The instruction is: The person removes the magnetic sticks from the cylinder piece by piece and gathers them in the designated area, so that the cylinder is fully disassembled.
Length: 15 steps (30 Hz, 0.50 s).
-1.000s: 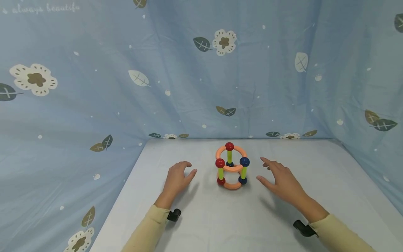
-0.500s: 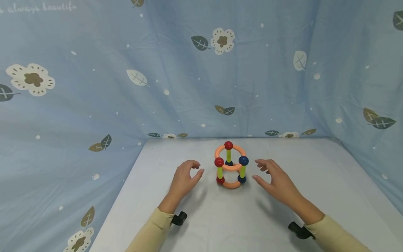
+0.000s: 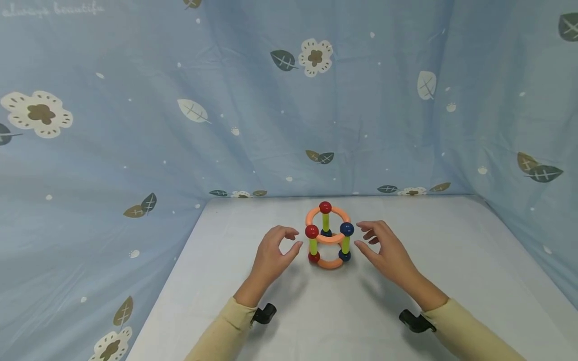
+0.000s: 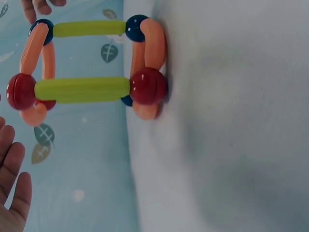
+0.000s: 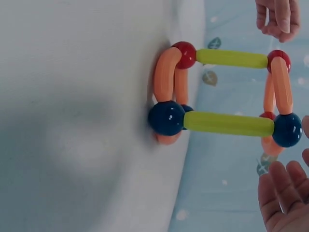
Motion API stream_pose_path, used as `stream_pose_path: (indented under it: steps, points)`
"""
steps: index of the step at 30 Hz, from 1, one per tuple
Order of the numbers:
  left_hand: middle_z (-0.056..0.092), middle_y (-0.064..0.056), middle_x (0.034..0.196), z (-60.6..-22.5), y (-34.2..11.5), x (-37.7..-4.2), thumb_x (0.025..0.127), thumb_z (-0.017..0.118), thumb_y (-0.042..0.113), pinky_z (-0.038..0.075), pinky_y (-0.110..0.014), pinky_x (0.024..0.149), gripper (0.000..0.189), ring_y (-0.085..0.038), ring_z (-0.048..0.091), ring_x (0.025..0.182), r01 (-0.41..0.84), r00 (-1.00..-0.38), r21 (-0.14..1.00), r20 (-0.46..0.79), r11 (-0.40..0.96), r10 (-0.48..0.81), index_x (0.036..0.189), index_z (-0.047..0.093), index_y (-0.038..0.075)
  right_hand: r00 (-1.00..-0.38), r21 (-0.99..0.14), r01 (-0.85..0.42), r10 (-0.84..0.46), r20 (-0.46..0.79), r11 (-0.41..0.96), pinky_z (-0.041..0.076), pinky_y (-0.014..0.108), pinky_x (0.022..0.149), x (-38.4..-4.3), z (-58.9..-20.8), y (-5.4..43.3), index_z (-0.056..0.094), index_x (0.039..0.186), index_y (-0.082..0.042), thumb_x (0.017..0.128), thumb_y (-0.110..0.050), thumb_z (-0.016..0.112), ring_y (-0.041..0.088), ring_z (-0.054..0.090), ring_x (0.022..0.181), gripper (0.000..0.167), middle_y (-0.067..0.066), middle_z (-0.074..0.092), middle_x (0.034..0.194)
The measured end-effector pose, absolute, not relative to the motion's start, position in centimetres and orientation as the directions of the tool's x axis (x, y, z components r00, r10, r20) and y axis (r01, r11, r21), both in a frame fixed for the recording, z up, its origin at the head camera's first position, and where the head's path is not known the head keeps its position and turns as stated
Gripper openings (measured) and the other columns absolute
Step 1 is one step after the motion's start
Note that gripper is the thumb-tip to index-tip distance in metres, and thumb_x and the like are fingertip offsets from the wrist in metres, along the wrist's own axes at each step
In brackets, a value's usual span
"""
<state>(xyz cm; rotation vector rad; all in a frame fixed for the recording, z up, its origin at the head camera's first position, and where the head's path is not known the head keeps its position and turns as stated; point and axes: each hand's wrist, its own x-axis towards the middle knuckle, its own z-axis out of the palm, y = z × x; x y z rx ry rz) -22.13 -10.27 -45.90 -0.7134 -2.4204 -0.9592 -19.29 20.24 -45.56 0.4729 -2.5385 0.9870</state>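
A ball-and-rod building toy frame (image 3: 330, 240) stands upright on the table. Curved orange rods form a ring at its top and another at its base, joined by green rods with red and blue balls at the corners. To its left, my left hand (image 3: 272, 255) hovers with fingers relaxed and slightly bent, apart from the frame. My right hand (image 3: 389, 253) is held similarly at its right, close to the upper blue ball (image 3: 346, 229). Both wrist views show the frame between the hands, with a gap beside the near hand's fingers. Neither hand holds anything.
The white-covered table (image 3: 325, 311) extends around the frame. Behind and beside it hangs a blue curtain (image 3: 253, 90) with leaf and flower prints. A small black wrist camera (image 3: 265, 314) sits under the left wrist, another black camera (image 3: 416, 321) under the right.
Both hands have moved inward toward the frame, the left one rightward and the right one leftward. The frame still stands in place; the whole head view has shifted slightly.
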Motion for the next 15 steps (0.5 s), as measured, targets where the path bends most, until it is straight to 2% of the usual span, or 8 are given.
stream_pose_path:
  steps: [6,12,15]
  points:
    - [0.065,0.000,0.113,-45.8,-9.4,-22.4,0.092,0.077,0.023,0.052,-0.040,0.093,0.028,-0.016,0.057,0.107,0.635,-0.749,0.490,0.581,0.597,0.319,0.117,0.069,0.013,-0.858,-0.597,-0.467,-0.170,0.485,0.653,0.058,0.044,0.082,-19.9,-45.6,19.8,0.059,0.134,-0.007,0.094,-0.013,0.075,0.021,0.062,0.098,0.043,0.009,0.058,0.118]
    - [0.058,-0.001,0.127,-45.7,-8.8,-22.5,0.089,0.080,0.023,0.045,-0.046,0.103,0.041,-0.021,0.050,0.121,0.650,-0.736,0.461,0.580,0.604,0.349,0.127,0.065,0.014,-0.852,-0.607,-0.476,-0.162,0.497,0.636,0.059,0.044,0.083,-20.4,-45.7,19.2,0.060,0.132,-0.009,0.094,-0.010,0.075,0.023,0.062,0.100,0.041,0.008,0.056,0.123]
    - [0.056,-0.001,0.131,-45.7,-8.5,-22.6,0.089,0.080,0.022,0.043,-0.044,0.108,0.045,-0.021,0.048,0.126,0.663,-0.728,0.456,0.576,0.594,0.370,0.130,0.063,0.014,-0.847,-0.609,-0.484,-0.162,0.505,0.628,0.059,0.044,0.083,-20.6,-45.6,19.0,0.061,0.131,-0.009,0.094,-0.010,0.074,0.025,0.062,0.100,0.040,0.009,0.055,0.124]
